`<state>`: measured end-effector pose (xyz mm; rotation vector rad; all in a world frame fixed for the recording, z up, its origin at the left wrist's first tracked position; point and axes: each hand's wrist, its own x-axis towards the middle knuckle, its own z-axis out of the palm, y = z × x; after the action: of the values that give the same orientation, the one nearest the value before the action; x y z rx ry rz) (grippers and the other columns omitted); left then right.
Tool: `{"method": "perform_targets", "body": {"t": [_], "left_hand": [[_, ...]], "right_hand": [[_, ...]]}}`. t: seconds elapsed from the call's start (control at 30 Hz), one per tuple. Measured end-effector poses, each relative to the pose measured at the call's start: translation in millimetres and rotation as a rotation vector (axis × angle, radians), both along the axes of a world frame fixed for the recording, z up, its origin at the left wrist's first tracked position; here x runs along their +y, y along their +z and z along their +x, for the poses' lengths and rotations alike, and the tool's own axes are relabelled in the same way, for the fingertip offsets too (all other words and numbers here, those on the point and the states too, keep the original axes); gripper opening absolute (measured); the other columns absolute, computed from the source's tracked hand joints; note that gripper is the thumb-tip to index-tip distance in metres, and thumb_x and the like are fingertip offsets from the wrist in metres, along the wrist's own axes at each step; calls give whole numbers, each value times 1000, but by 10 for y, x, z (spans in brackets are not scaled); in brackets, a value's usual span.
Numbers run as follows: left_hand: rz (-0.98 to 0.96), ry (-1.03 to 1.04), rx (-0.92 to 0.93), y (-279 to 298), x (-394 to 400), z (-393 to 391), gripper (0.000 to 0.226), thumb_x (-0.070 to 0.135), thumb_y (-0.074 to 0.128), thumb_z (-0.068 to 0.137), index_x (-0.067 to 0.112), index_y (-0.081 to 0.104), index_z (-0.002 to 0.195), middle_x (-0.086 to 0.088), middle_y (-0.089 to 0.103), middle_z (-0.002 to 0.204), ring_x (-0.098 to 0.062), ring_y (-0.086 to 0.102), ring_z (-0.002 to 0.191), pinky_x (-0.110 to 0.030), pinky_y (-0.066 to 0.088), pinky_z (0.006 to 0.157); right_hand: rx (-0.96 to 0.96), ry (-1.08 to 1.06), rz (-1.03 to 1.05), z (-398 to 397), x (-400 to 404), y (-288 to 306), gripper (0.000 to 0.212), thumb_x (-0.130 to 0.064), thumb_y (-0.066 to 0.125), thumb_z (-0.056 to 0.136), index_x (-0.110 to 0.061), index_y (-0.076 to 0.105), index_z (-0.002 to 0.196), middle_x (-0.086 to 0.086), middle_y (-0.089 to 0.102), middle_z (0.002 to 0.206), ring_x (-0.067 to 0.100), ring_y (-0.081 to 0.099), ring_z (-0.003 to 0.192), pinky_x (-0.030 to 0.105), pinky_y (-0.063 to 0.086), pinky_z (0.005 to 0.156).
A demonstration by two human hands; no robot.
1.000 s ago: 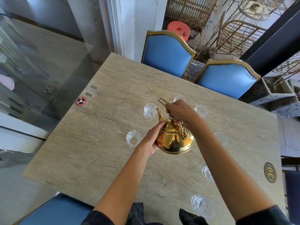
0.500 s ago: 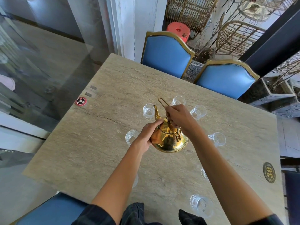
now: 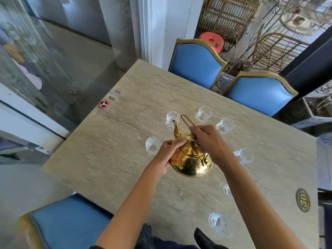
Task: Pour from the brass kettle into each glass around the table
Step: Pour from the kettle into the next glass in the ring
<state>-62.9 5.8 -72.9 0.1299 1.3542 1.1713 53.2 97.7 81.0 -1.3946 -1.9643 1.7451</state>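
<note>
The brass kettle (image 3: pixel 191 161) hangs tilted above the stone table (image 3: pixel 125 144), its spout tip over the far-left glass (image 3: pixel 172 119). My right hand (image 3: pixel 206 141) grips the wire handle from above. My left hand (image 3: pixel 168 152) presses against the kettle's left side and lid. Clear glasses ring the kettle: one at the left (image 3: pixel 152 145), two at the back (image 3: pixel 203 113) (image 3: pixel 224 125), one at the right (image 3: pixel 244 156), one partly hidden by my right forearm (image 3: pixel 227 191) and one near me (image 3: pixel 221 224).
Two blue chairs (image 3: pixel 195 63) (image 3: pixel 258 93) stand at the table's far side, another blue seat (image 3: pixel 70 221) at the near left. A red call button (image 3: pixel 103 104) lies near the left edge. A gold number badge (image 3: pixel 303 200) sits at the right. Glass panels stand left.
The kettle has moved away from me toward the far-left glass, and its spout now reaches that glass's rim. Both hands kept their hold throughout.
</note>
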Motion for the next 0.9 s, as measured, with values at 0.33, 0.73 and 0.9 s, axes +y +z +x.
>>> {"method": "perform_targets", "body": {"t": [0.33, 0.73, 0.9], "left_hand": [[-108, 41, -124, -149, -547, 227, 121, 84, 97, 53, 22, 63, 151, -6, 82, 132, -30, 78, 125, -58, 63, 109], [-158, 89, -136, 117, -796, 350, 40, 60, 66, 106, 27, 77, 126, -6, 84, 127, -28, 75, 126, -54, 55, 120], [-158, 101, -163, 162, -819, 347, 33, 57, 65, 108, 28, 78, 116, -3, 86, 115, -24, 76, 116, -51, 55, 119]], "right_hand": [[-93, 179, 51, -4, -346, -163, 42, -31, 55, 100, -12, 56, 63, 1, 38, 51, 17, 33, 46, 30, 28, 51], [-205, 234, 22, -240, -475, -257, 36, -25, 55, 98, -7, 56, 66, 8, 39, 56, 16, 32, 41, 25, 27, 45], [-224, 234, 21, -281, -484, -282, 33, -25, 55, 96, -6, 57, 68, 12, 40, 60, 17, 31, 41, 28, 25, 47]]}}
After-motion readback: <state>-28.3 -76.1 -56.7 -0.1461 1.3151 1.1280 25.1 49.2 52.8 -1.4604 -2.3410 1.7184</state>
